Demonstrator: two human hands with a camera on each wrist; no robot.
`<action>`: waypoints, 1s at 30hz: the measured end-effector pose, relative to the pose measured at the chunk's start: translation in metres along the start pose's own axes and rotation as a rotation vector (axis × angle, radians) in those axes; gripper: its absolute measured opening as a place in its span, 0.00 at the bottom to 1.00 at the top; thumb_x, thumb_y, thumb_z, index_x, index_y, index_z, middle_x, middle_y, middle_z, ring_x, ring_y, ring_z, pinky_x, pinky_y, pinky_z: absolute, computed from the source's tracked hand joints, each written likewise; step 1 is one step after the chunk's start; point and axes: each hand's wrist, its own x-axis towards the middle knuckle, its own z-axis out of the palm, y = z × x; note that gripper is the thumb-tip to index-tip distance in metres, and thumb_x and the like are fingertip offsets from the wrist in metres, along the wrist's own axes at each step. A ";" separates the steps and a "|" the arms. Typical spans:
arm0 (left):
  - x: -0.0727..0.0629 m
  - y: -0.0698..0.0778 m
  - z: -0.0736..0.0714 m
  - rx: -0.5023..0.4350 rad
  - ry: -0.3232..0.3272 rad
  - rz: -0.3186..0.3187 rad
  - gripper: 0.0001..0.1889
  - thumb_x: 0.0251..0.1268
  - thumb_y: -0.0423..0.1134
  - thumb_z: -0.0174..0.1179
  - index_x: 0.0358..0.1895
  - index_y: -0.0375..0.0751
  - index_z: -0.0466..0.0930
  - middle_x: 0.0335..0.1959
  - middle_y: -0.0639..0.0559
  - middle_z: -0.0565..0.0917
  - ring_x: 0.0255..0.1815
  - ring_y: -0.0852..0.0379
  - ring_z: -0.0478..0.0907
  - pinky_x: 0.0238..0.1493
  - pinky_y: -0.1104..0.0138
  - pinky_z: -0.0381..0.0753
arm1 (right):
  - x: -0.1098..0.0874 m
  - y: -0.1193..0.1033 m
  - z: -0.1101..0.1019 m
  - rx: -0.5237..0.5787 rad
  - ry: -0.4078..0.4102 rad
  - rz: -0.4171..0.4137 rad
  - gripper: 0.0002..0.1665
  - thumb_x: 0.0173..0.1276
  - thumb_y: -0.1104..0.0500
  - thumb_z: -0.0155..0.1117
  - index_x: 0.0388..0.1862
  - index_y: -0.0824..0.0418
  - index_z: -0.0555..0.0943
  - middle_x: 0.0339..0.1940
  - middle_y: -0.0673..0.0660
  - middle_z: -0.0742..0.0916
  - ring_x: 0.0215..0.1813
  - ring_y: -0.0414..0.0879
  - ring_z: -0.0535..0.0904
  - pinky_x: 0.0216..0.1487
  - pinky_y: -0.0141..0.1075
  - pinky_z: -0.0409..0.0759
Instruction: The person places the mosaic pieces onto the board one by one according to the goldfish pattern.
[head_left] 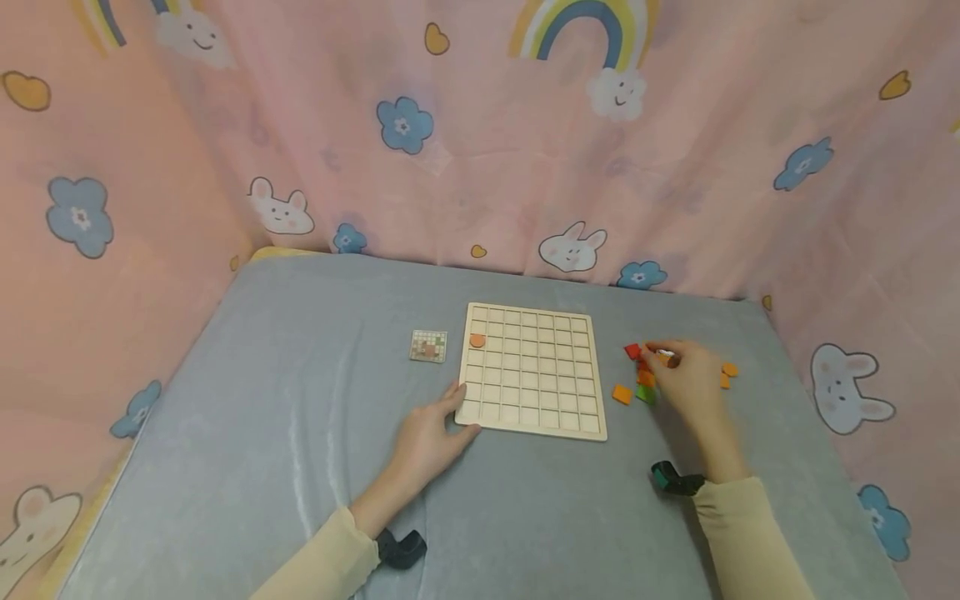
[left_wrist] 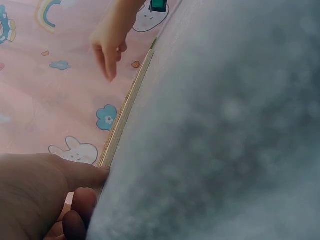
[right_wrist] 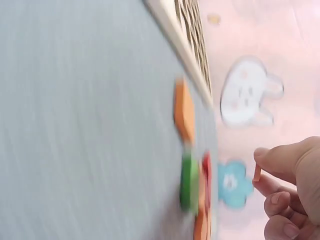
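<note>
Left hand (head_left: 429, 437), head view: I see it gripping the board (head_left: 531, 372) by its near left corner; right hand (head_left: 693, 383) over loose pieces (head_left: 646, 378) to the board's right, card (head_left: 428, 346) to its left. Left wrist: grip confirmed at the board's edge. Right wrist: right hand pinches an orange tile (right_wrist: 257, 173), clear of the table (right_wrist: 90, 125).

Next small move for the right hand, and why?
Probably carry the orange piece left to the board. The right hand pinches it clear of the loose pieces, the left hand holds the board's near left corner, and only a round piece sits on the grid.
</note>
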 end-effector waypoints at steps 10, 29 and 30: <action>0.000 -0.001 -0.001 0.007 0.005 0.016 0.35 0.64 0.42 0.76 0.72 0.33 0.77 0.73 0.39 0.76 0.70 0.36 0.76 0.61 0.47 0.84 | 0.001 -0.076 0.037 0.175 -0.062 -0.164 0.08 0.70 0.63 0.75 0.44 0.66 0.92 0.38 0.63 0.90 0.23 0.44 0.68 0.22 0.34 0.61; 0.000 0.000 -0.001 0.020 -0.004 0.002 0.35 0.65 0.44 0.75 0.73 0.35 0.77 0.73 0.38 0.76 0.70 0.36 0.76 0.63 0.47 0.83 | -0.015 -0.163 0.093 0.354 -0.209 -0.272 0.06 0.69 0.62 0.76 0.42 0.62 0.93 0.43 0.57 0.93 0.25 0.40 0.71 0.28 0.30 0.68; 0.001 -0.001 -0.001 0.021 -0.004 0.004 0.35 0.65 0.44 0.75 0.73 0.35 0.77 0.73 0.38 0.76 0.70 0.36 0.76 0.62 0.46 0.83 | -0.017 -0.164 0.097 0.350 -0.230 -0.280 0.06 0.70 0.61 0.76 0.43 0.62 0.93 0.44 0.56 0.93 0.26 0.39 0.71 0.29 0.30 0.69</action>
